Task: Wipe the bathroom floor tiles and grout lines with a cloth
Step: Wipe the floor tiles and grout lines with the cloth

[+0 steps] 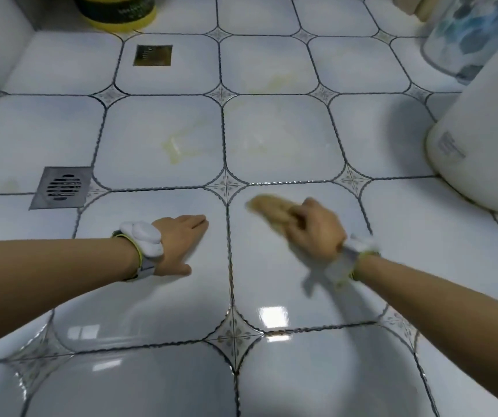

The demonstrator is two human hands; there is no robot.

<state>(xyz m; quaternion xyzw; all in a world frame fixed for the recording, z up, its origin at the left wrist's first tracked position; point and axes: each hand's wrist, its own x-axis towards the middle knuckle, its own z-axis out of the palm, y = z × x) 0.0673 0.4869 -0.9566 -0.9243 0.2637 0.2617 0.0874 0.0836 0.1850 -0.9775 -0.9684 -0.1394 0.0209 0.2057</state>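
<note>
My right hand [313, 233] presses a tan cloth [267, 210] onto a glossy pale blue floor tile [271, 281], just right of a dark grout line [229, 257]. The hand and cloth are blurred by motion. My left hand [178, 242] lies flat on the neighbouring tile to the left, fingers together and pointing right, holding nothing. Both wrists wear white bands. Yellowish smears [178, 145] mark the tiles farther ahead, and fainter yellow streaks [271, 81] show beyond them.
A steel floor drain [61, 187] sits at the left, a brass drain [152, 55] farther back. A yellow and black container [118, 10] stands at the far wall. A white toilet base [479, 152] fills the right side, a patterned bin [464, 31] behind it.
</note>
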